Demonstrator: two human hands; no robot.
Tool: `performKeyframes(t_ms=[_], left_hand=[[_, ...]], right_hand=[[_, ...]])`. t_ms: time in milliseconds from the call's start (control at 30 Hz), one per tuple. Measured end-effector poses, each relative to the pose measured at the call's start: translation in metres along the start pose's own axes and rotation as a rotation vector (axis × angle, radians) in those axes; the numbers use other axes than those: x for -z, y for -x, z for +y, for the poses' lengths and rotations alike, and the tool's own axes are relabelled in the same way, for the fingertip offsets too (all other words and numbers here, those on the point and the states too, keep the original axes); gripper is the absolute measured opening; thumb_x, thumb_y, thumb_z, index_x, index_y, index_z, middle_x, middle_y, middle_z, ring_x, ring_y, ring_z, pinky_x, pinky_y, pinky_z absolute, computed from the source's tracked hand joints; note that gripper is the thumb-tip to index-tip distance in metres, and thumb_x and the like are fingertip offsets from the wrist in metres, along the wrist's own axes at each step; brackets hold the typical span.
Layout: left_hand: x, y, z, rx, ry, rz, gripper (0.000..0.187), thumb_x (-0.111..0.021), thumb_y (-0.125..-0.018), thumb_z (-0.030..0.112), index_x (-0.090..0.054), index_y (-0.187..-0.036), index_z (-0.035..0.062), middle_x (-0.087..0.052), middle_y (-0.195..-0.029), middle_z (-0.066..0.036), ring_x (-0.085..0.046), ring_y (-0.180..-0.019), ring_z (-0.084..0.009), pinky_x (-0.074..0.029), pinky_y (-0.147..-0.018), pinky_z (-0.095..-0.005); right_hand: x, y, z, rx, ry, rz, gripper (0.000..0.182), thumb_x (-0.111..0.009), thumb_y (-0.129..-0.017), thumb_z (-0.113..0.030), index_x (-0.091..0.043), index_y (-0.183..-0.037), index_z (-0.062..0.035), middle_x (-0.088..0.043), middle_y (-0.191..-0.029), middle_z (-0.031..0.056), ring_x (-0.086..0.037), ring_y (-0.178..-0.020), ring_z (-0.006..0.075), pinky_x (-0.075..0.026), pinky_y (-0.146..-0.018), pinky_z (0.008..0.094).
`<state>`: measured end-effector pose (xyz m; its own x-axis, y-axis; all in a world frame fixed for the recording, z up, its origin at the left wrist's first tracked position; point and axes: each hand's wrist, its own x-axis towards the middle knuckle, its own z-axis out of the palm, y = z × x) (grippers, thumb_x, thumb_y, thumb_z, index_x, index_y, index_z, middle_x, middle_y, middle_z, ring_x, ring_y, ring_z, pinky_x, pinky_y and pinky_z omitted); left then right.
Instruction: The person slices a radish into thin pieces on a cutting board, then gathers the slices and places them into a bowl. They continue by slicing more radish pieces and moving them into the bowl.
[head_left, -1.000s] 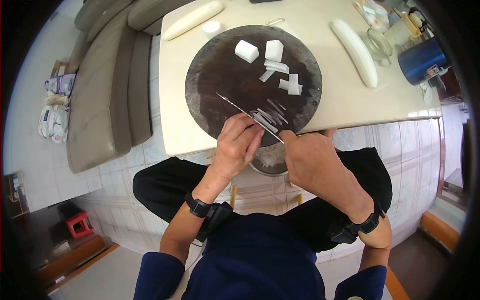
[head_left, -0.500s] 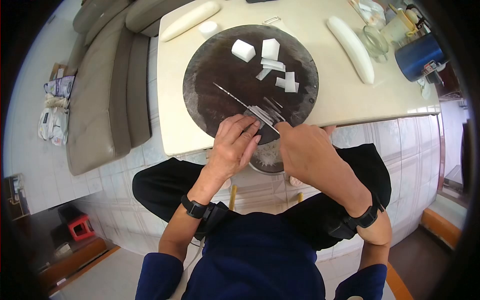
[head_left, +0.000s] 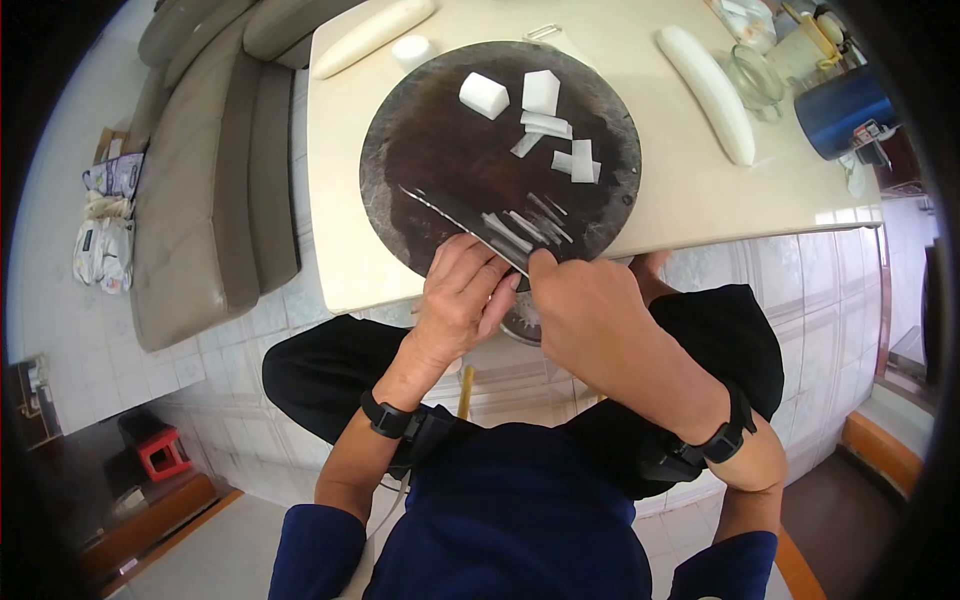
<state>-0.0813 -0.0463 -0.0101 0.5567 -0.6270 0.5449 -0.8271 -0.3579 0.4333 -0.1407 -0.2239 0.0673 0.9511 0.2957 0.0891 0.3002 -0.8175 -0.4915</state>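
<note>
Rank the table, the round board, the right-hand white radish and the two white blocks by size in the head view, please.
Largest to smallest:
1. Table
2. Round board
3. Right-hand white radish
4. Left block and right block: too alike to rank

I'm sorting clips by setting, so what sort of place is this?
Probably a home's living area: a sofa stands beside the table, whose round board bears white pieces, and the floor is tiled.

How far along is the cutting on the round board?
Done: thin strips lie cut on the board. In hand: the right hand holds the knife beside the left hand. Left, seemingly: flat slices, two chunks and two long peeled pieces still uncut.
</note>
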Motion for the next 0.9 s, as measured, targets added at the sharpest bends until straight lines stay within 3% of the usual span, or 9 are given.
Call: performKeyframes(t_ms=[267,600,700,800,900], left_hand=[[-0.002,0.003,-0.001,-0.003,0.013,0.026,0.030,-0.073,-0.072,0.004,-0.066,-0.100,-0.0043,-0.063,-0.102,-0.015,-0.058,-0.102,-0.0337,-0.049,-0.088,-0.0437],[-0.001,0.003,-0.003,-0.020,-0.001,0.015,0.027,-0.072,-0.072,0.004,-0.066,-0.096,-0.0053,-0.062,-0.100,-0.016,-0.058,-0.100,-0.0346,-0.048,-0.087,-0.0456],[-0.001,0.003,-0.001,-0.020,0.003,0.008,0.028,-0.072,-0.072,0.003,-0.066,-0.097,-0.0053,-0.062,-0.100,-0.016,-0.058,-0.100,-0.0343,-0.048,-0.087,-0.0457],[-0.001,0.004,-0.001,-0.016,0.011,0.018,0.029,-0.072,-0.072,0.003,-0.066,-0.099,-0.0051,-0.061,-0.101,-0.015,-0.058,-0.100,-0.0339,-0.048,-0.087,-0.0452],[-0.002,0.002,-0.001,-0.021,0.018,0.040,0.030,-0.072,-0.072,0.002,-0.066,-0.101,-0.0050,-0.061,-0.102,-0.015,-0.058,-0.101,-0.0333,-0.048,-0.088,-0.0445]], right_hand=[[0.011,0.005,0.003,-0.113,-0.022,-0.065,0.007,-0.058,-0.074,-0.002,-0.055,-0.078,0.0030,-0.061,-0.062,0.0208,-0.065,-0.060,0.0370,-0.051,-0.057,0.0433],[0.002,0.002,-0.002,-0.112,0.009,-0.077,0.007,-0.059,-0.073,-0.001,-0.054,-0.078,0.0017,-0.061,-0.061,0.0198,-0.065,-0.059,0.0332,-0.052,-0.056,0.0393],[-0.007,-0.004,0.001,-0.021,-0.027,0.000,0.007,-0.059,-0.074,-0.003,-0.055,-0.079,0.0008,-0.061,-0.062,0.0194,-0.066,-0.059,0.0318,-0.052,-0.055,0.0382],[-0.007,-0.002,0.008,-0.035,-0.085,0.070,0.017,-0.058,-0.071,0.001,-0.053,-0.086,0.0055,-0.058,-0.058,0.0194,-0.062,-0.058,0.0370,-0.049,-0.054,0.0428],[0.000,0.002,0.012,-0.071,-0.010,-0.045,0.021,-0.058,-0.072,0.001,-0.054,-0.091,0.0067,-0.059,-0.058,0.0194,-0.063,-0.058,0.0372,-0.049,-0.056,0.0441]])
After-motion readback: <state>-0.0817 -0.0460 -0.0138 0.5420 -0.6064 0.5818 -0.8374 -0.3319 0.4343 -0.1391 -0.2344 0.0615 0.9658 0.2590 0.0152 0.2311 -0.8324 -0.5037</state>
